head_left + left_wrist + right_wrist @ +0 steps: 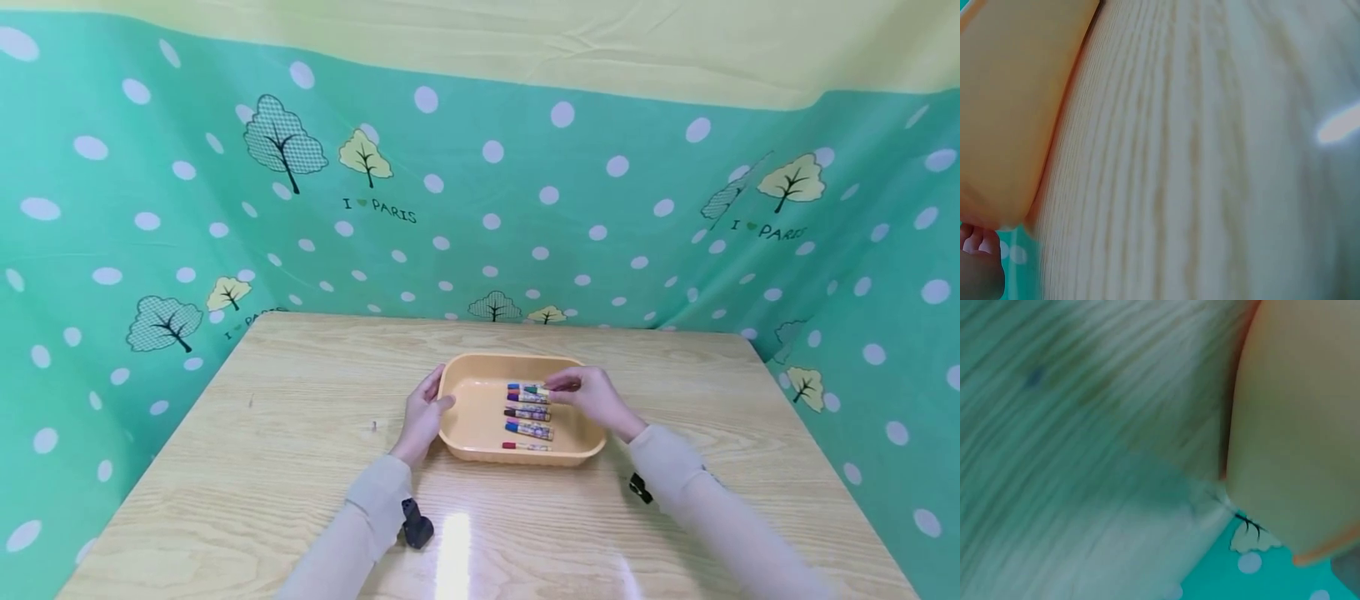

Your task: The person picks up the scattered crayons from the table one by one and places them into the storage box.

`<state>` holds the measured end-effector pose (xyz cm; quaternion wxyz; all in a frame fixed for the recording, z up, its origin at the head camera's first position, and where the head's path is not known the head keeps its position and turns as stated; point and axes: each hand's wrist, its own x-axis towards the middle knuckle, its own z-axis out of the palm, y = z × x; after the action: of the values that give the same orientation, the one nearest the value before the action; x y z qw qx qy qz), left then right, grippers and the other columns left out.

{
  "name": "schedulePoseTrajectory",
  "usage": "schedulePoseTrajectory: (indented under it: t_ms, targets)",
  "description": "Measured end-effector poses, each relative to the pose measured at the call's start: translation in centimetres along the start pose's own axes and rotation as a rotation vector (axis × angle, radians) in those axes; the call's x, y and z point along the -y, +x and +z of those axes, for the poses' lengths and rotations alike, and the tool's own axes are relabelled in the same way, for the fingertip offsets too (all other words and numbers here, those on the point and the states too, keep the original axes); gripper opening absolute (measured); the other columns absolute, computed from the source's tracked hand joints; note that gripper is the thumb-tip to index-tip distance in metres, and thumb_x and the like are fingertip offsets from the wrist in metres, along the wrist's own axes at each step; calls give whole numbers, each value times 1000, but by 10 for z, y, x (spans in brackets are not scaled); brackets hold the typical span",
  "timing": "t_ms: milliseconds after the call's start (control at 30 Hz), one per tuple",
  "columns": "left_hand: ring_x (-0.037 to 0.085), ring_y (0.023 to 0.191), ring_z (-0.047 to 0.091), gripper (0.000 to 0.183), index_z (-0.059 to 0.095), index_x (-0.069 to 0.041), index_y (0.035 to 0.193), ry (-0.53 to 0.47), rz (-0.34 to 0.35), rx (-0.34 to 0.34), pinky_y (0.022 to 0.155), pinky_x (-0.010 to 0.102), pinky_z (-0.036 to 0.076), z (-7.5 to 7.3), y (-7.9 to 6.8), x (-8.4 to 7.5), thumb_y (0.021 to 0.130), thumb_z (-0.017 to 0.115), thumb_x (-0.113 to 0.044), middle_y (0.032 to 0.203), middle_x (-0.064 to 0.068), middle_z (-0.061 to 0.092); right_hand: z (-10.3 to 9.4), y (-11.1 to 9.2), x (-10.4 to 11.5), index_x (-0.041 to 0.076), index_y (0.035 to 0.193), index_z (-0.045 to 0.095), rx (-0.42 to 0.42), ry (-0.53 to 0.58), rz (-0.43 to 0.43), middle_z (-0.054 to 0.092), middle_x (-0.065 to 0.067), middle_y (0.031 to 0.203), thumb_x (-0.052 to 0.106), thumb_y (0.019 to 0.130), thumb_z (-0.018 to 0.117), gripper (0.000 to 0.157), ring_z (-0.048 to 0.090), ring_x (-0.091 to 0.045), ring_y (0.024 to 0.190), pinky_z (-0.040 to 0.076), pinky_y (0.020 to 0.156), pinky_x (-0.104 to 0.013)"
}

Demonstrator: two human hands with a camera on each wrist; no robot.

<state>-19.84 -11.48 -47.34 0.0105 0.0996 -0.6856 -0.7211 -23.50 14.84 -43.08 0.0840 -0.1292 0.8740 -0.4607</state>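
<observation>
A light-orange plastic basin (517, 457) stands on the table, its outer wall also filling the side of both wrist views. My left hand (422, 421) grips the basin's left rim, thumb over the edge and fingers outside. Inside, crayons with printed wrappers lie in a column: a red crayon (525, 447) nearest me, then a blue crayon (529, 430), a dark crayon (527, 413) and a purple crayon (528, 398), with others behind. Over the far end of the column, my right hand (596, 400) pinches a green-tipped crayon (534, 390) by its right end.
The wood-grain table (315, 467) extends around the basin on all sides. A green dotted curtain (480, 225) hangs behind the table and along both sides. Black wrist devices, such as the left one (417, 525), sit beneath the sleeves.
</observation>
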Motion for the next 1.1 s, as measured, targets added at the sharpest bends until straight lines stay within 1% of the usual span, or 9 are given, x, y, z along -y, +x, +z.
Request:
schedulePoseTrajectory:
  t_ms: [133,300,433,533,800,867,1000,1067,1100]
  targets:
    - [27,134,32,61,34,-10,141,6,5,7,110,37,33,1,-1,-1,84,51,3,146,14,33,12,11,-2,2,101,67,-5,-13,10,69,-9,92,1,74,70,27,64,-16,82,56,77,-26]
    - [28,134,33,62,35,-9,141,1,16,9,110,38,33,2,0,0,83,51,4,146,14,34,24,21,-6,5,95,69,2,-67,46,69,-4,84,1,74,71,21,63,-13,77,56,72,-25]
    - [30,134,32,62,33,-8,141,-5,19,22,110,39,33,2,0,2,83,51,5,146,17,32,30,23,-10,7,91,70,26,-139,72,68,-1,81,-1,73,71,20,62,-10,74,56,70,-23]
    - [30,134,32,62,33,-8,141,-8,16,19,109,39,34,2,1,3,83,51,5,146,17,32,32,23,-10,7,91,70,27,-172,61,68,-1,82,-1,73,71,20,61,-10,75,56,71,-24]
    - [31,134,32,61,34,-7,141,-9,32,26,110,39,33,1,1,2,84,50,5,145,18,33,32,22,-7,9,96,70,14,-154,82,68,-1,88,-1,76,69,23,62,-11,80,56,77,-27]
    - [31,134,32,61,33,-6,141,-9,26,32,110,40,33,1,-2,-1,84,50,5,146,18,32,33,21,-7,8,97,69,15,-140,84,68,-1,88,-1,76,69,23,62,-11,80,56,76,-27]
    - [31,134,32,61,33,-7,141,-1,17,33,110,40,33,1,-4,-2,84,50,5,146,18,32,33,20,-7,8,97,70,17,-120,83,68,-1,88,-1,77,68,22,62,-11,80,56,76,-27]
    - [30,134,32,61,33,-8,141,-4,14,29,110,39,33,1,-3,-2,84,50,4,146,17,32,33,20,-7,8,97,69,16,-113,83,68,-1,89,0,77,68,21,62,-12,81,56,78,-28]
    - [29,134,32,61,34,-9,141,-3,13,22,110,38,33,2,-1,1,84,51,4,146,15,33,33,20,-7,8,97,69,14,-108,85,68,-1,89,0,77,68,21,63,-12,82,56,78,-28]
